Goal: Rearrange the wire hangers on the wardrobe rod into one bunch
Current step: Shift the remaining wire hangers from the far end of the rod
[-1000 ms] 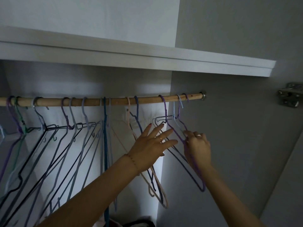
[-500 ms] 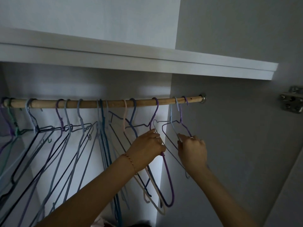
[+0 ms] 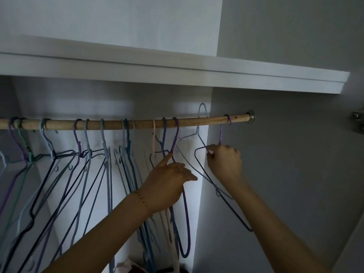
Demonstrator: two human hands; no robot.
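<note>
A wooden rod (image 3: 110, 124) runs across the wardrobe and carries several wire hangers (image 3: 86, 154), spread out on the left and closer together near the middle. My left hand (image 3: 169, 184) is closed on a purple hanger (image 3: 175, 138), its index finger lying along the neck, beside a pink hanger (image 3: 153, 134) and a blue one. My right hand (image 3: 224, 163) grips a pale blue hanger (image 3: 199, 133) by its shoulder. That hanger's hook stands above the rod. A dark purple hanger (image 3: 220, 134) hooked near the rod's right end hangs against the same hand.
A white shelf (image 3: 197, 75) juts out just above the rod. The wardrobe's side wall (image 3: 285, 174) and the rod's metal bracket (image 3: 251, 117) close off the right. A door hinge (image 3: 357, 121) shows at the right edge. Some fabric (image 3: 134, 266) lies at the bottom.
My right hand has raised the pale blue hanger so its hook now sits above the rod. My left hand has drawn the purple hanger leftward, up against the pink and blue ones.
</note>
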